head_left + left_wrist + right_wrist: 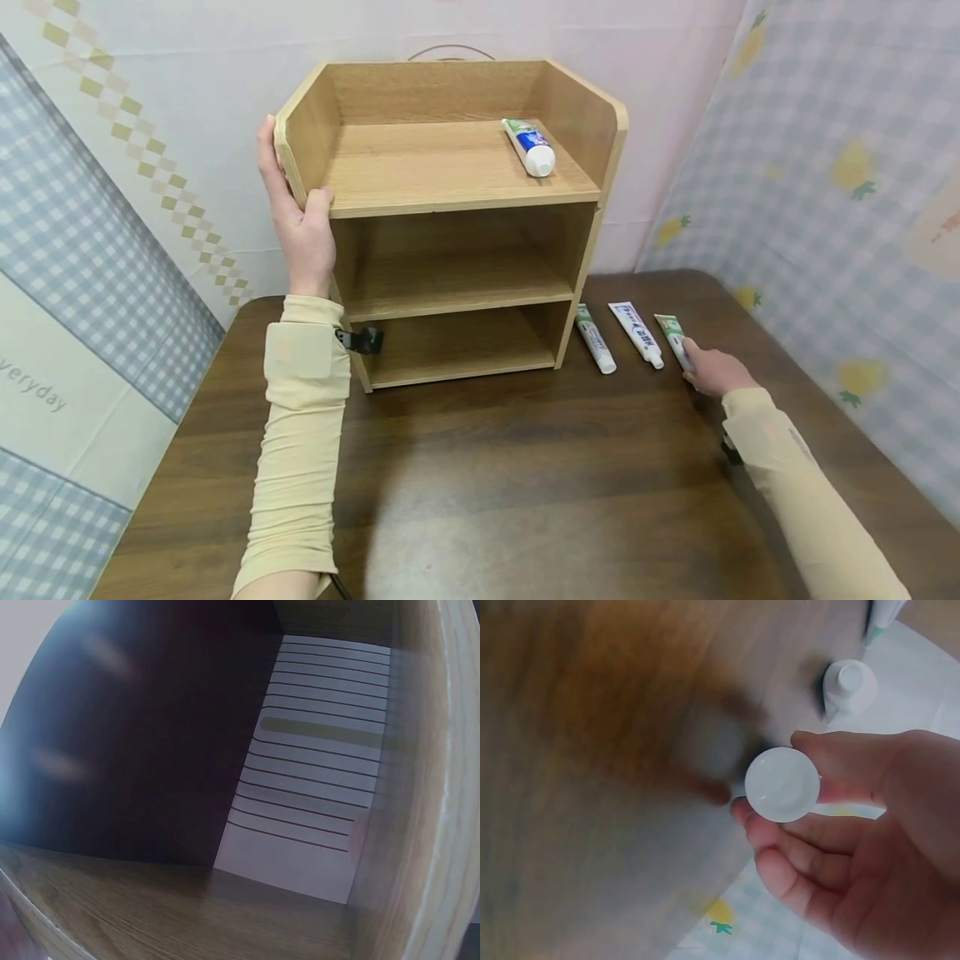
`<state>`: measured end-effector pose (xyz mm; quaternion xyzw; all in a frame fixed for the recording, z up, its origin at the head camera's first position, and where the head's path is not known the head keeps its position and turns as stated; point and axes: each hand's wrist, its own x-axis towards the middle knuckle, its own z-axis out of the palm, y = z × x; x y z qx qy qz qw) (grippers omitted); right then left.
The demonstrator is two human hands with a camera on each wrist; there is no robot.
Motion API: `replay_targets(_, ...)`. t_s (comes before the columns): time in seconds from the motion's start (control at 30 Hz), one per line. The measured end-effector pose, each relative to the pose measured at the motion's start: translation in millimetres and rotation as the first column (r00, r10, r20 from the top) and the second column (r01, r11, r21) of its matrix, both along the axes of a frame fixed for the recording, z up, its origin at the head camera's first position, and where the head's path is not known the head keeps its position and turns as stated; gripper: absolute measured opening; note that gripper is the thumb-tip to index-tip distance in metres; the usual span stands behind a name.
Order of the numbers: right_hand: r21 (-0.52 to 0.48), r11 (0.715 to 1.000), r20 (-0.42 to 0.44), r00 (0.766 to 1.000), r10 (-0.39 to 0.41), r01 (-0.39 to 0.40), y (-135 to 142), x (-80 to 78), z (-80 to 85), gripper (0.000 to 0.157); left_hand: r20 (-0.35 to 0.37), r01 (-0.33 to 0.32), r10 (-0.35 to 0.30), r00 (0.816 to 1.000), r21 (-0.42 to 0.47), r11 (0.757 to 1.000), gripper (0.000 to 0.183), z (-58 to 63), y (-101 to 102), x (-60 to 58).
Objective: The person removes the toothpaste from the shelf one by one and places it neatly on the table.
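Note:
My left hand (303, 225) grips the upper left side panel of a wooden shelf unit (465, 204), thumb at the front edge and fingers on the outside. Far to the right, my right hand (718, 371) pinches a green-and-white toothpaste tube (670, 332) that lies on the table. In the right wrist view its round white cap (782, 784) shows between thumb and fingers. Left of it lie a white toothpaste tube with dark lettering (636, 333) and another green-and-white toothpaste tube (596, 340). A blue, green and white toothpaste tube (529, 147) rests on the unit's top shelf.
The unit stands at the back of a dark wooden table (525, 483), near a pale cloth wall (660, 67). Checked cloth (825, 250) borders the right side. In the left wrist view, a striped light patch (315, 757) shows inside the unit.

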<state>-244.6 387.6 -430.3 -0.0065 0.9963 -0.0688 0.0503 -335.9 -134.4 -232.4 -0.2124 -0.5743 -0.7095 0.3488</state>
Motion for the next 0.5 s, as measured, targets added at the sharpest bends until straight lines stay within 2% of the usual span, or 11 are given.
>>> replay_targets(0.2,0.005,1.000,-0.005,1.000,0.011,-0.011,5.5,-13.2,-2.0,0.031,0.012,-0.001,0.001,1.000,-0.007,1.000,0.078,-0.7,-0.1,1.8)
replay_targets(0.27,0.014,1.000,-0.031,0.999,0.011,-0.011,8.7,-19.0,-4.8,0.032,0.013,-0.002,0.002,1.000,-0.007,1.000,0.077,-0.9,0.0,2.1)
replay_targets(0.43,0.020,0.999,-0.015,1.000,-0.028,0.028,9.6,-31.3,-3.1,0.034,0.006,-0.004,0.004,1.000,-0.002,1.000,0.078,-0.9,0.1,1.3)
replay_targets(0.5,0.024,0.998,0.021,0.998,-0.052,0.051,7.7,-33.7,-0.2,0.038,-0.002,-0.010,0.010,1.000,-0.009,1.000,0.078,-1.4,0.3,0.8)
